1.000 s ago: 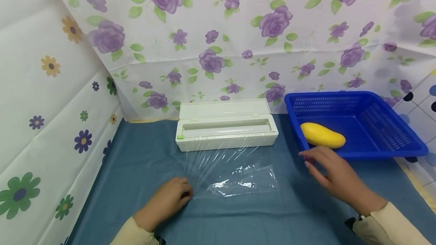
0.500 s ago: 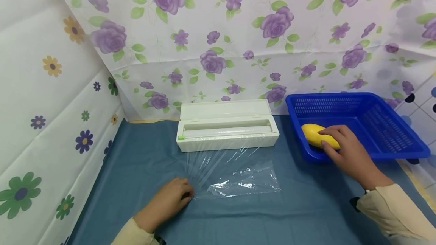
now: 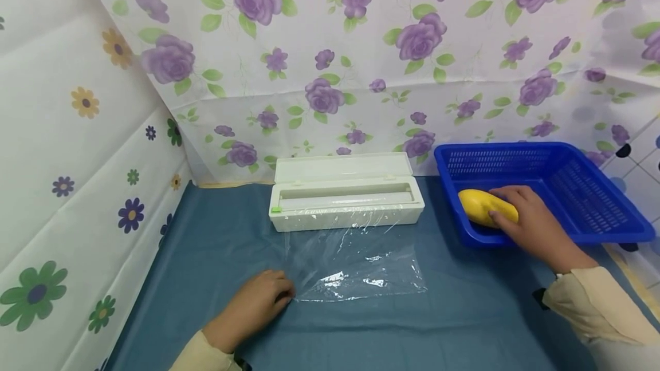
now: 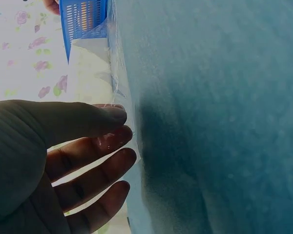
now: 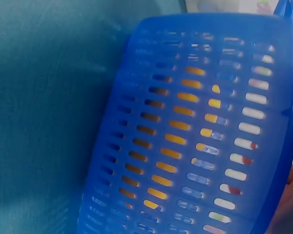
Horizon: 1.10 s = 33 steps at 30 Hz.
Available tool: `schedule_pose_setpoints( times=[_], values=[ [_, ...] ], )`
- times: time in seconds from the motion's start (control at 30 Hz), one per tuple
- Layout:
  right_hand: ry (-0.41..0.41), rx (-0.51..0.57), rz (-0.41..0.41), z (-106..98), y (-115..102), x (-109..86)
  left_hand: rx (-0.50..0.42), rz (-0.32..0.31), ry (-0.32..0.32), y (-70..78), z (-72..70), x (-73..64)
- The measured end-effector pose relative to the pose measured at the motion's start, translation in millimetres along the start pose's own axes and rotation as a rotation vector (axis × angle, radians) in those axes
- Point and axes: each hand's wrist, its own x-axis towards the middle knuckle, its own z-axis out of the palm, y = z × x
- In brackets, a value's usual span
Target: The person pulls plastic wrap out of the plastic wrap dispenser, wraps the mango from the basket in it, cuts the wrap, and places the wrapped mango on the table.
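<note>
Clear plastic wrap (image 3: pixel 356 271) stretches forward over the cloth from a white wrap dispenser (image 3: pixel 345 213), whose lid stands raised. My left hand (image 3: pixel 258 302) pinches the near left corner of the wrap between thumb and index finger; the other fingers spread beside it in the left wrist view. Inside a blue plastic basket (image 3: pixel 577 233) lies a yellow mango (image 3: pixel 476 206). My right hand (image 3: pixel 531 225) reaches over the basket's near rim and grips the mango, thumb on its near side. In the right wrist view the slotted basket wall (image 5: pixel 185 146) hides most of the mango and hand.
Blue-grey cloth (image 3: pixel 222 233) covers the table. A flowered sheet (image 3: pixel 330 62) hangs behind, and another sheet (image 3: pixel 103 188) closes the left side. The basket stands right of the dispenser, with a gap between them. A green slider (image 3: pixel 276 209) sits at the dispenser's left front.
My right hand has moved from outside the basket over its rim and taken hold of the mango. My left hand stays in place; the wrap's diagonal creases have slackened.
</note>
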Motion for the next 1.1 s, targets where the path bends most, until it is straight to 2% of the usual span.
schedule_pose_setpoints(
  times=[0.27,0.47,0.6,0.77,1.1],
  values=[
    [-0.180,-0.028,0.105,-2.5,20.4,14.0,0.015,0.041,0.054,-1.4,3.3,-0.1],
    [-0.321,-0.043,0.129,-4.9,26.0,22.8,0.007,0.047,0.079,-1.1,4.7,-0.1],
    [-0.354,-0.061,0.112,-3.4,26.3,28.4,-0.001,0.058,0.093,-1.8,4.9,-0.1],
    [-0.382,-0.065,0.102,-1.2,26.8,34.6,-0.010,0.038,0.085,-1.4,4.2,0.0],
    [-0.477,-0.076,0.148,-0.8,30.3,40.8,-0.009,0.046,0.090,-0.3,4.7,-0.3]
  ],
)
